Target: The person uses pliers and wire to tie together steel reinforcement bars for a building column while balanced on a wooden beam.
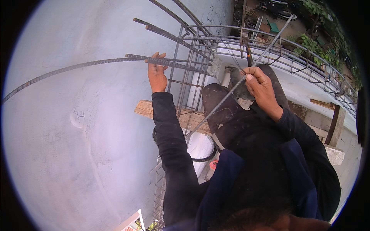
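Note:
On the left, my left hand (157,75) is at the ends of the short ribbed steel rebars (170,63), its fingers behind them and its thumb on the near side. These bars cross a vertical rebar cage (185,78) beside the wall. My right hand (261,88) pinches thin tie wire (235,59) that runs up toward the cage's top. A long diagonal steel bar (221,104) passes right at its fingertips. Just above that hand, a pair of pincers (248,52) with dark and orange handles hangs by the horizontal rebar cage (268,43).
A pale plastered wall (86,130) fills the left, with a long bent rebar (72,68) in front. Protruding rebar ends (162,31) point out near the top. Below me are a wooden plank (146,109), a white bucket (201,147) and coiled black wire (206,158). Ground lies far below, upper right.

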`<state>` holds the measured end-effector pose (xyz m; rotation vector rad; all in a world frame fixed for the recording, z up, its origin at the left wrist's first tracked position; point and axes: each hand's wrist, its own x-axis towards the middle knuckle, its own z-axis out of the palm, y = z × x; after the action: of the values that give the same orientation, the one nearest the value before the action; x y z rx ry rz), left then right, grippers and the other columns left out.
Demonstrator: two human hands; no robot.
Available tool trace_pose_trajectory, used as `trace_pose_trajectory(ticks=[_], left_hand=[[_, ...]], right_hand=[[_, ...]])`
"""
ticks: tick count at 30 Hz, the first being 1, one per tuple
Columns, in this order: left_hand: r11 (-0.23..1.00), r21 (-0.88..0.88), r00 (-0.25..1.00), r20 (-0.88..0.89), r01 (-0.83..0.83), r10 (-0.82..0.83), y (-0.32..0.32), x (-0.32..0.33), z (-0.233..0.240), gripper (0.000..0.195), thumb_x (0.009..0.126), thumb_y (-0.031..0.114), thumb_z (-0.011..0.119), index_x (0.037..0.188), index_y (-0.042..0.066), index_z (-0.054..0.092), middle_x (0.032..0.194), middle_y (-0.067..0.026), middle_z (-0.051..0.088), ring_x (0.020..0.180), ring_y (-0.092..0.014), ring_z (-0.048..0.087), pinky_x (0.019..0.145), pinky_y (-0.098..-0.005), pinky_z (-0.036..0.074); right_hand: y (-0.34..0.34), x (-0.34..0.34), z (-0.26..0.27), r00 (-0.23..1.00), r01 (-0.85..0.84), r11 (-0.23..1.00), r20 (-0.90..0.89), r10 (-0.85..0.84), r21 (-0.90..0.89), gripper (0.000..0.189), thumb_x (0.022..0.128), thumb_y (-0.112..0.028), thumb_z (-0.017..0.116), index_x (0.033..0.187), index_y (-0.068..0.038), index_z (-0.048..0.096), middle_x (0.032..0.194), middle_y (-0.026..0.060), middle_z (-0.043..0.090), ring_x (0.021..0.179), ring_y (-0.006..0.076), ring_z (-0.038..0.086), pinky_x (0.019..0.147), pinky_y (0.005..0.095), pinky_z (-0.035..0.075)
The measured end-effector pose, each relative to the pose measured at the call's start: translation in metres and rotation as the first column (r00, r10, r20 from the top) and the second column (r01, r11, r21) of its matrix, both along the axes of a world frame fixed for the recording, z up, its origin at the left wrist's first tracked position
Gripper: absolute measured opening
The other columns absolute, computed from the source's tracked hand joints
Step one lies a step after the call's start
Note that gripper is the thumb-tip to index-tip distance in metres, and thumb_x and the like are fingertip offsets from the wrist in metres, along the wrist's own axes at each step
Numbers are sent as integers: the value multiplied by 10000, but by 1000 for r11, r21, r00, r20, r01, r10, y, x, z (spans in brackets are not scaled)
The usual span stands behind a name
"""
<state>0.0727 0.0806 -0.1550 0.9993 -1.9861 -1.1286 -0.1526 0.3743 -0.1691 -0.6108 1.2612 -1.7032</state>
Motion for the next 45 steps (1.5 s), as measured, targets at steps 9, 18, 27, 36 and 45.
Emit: trace_pose_trajectory(ticks=[9,18,27,36,45], left_hand=[[880,369,854,-514,300,-75,-9,-9,15,590,976,350,441,1383,-77,437,1280,-231,600,1189,-318,588,960,-411,526],[860,276,793,-572,428,-211,-52,-4,4,389,996,463,507,1048,82,572,1020,-103,599,1024,-289,592,893,-409,483],[763,248,721,-585,596,-372,-84,-44,4,374,953,371,609,1154,59,564,1028,-109,605,1027,-270,613,855,-363,504],[973,-73,974,78,219,-213,-88,-51,-14,261,843,266,785,905,29,693,821,-33,681,797,-160,624,708,-334,492],[957,16,845,465,290,-264,-91,-59,-9,207,858,202,726,834,2,681,631,-60,646,574,-118,601,548,-291,467]], right_hand=[[24,-8,-12,998,8,992,-61,0,122,245,1030,-221,533,1132,-8,599,688,-81,406,592,9,336,537,198,291],[1,-2,-9,997,-75,994,10,74,77,273,1039,-236,523,1154,0,599,696,-79,409,588,9,344,535,189,296],[-33,4,-3,997,-80,997,9,80,19,257,1043,-209,510,1178,-5,589,704,-74,407,594,13,356,529,193,306],[-15,3,-9,998,-67,993,9,66,102,238,1038,-187,519,1163,-1,600,720,-71,428,605,15,355,541,196,309],[-7,1,-19,999,-36,991,-18,38,129,234,1032,-199,540,1150,-13,618,799,-68,496,639,13,365,567,191,324]])
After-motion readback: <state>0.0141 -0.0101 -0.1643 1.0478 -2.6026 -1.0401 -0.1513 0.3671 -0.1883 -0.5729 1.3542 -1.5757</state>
